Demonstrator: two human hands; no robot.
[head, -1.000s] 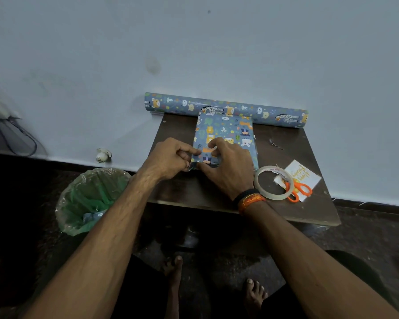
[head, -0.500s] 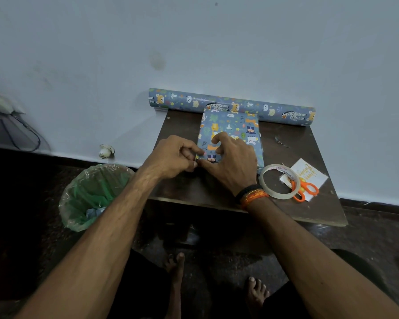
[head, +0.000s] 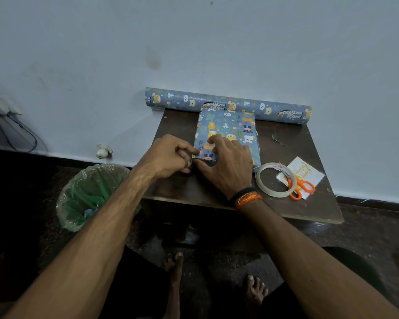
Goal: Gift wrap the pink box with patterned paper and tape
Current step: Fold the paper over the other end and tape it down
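Observation:
The box (head: 228,127) lies on the small dark table (head: 286,208), fully covered in blue animal-patterned paper; no pink shows. My right hand (head: 226,166) grips its near end, forefinger curled on top and thumb along the near edge. My left hand (head: 168,157) pinches the paper at the box's near left corner with curled fingers. The paper roll (head: 228,104) lies along the wall behind the box. A ring of clear tape (head: 274,179) sits right of my right hand.
Orange-handled scissors (head: 300,185) lie on a white card (head: 302,174) beside the tape. A bin with a green liner (head: 90,194) stands on the floor left of the table. My bare feet show below the table edge.
Both hands stay at the box's near end. The left fingers have tightened on the near left corner, and the right thumb has slid along the near edge.

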